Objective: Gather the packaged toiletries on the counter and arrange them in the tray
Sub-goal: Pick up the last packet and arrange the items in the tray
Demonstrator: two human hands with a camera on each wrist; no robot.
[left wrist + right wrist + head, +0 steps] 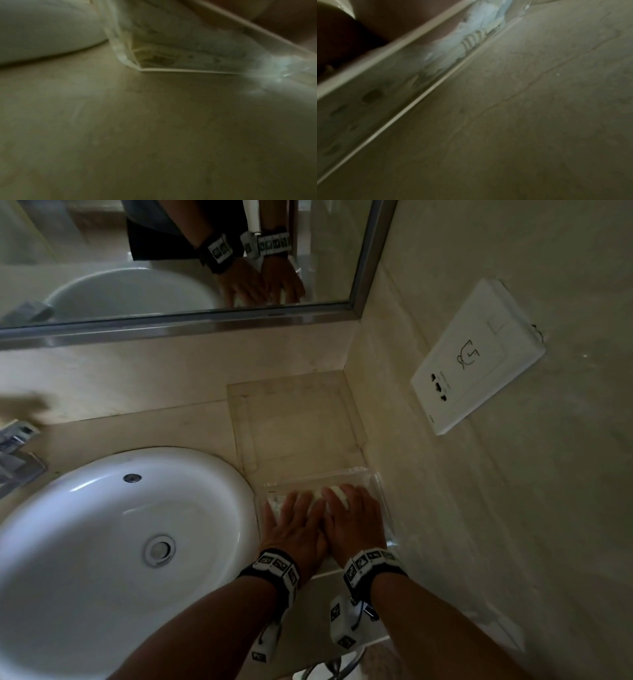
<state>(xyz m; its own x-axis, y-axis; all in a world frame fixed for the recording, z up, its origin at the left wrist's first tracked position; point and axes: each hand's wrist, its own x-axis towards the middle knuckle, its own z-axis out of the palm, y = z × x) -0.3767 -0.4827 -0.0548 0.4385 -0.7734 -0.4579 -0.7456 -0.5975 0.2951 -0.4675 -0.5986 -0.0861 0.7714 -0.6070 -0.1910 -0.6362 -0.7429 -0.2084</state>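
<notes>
A clear plastic tray (378,486) sits on the beige counter, right of the sink and close to the side wall. White packaged toiletries (274,504) lie inside it, mostly hidden under my hands. My left hand (291,503) and right hand (342,497) lie side by side in the tray, fingers stretched flat over the packets. A white packet (338,493) shows between the right fingers. The left wrist view shows the tray's corner (135,63) from counter level. In the right wrist view a white packet (476,25) shows through the tray wall (385,86).
A second, larger clear tray (239,419) stands behind, in the counter's back right corner. The white sink (102,525) fills the left, with a chrome tap (17,453) at its far left. A socket plate (479,357) is on the right wall, a mirror (171,268) above.
</notes>
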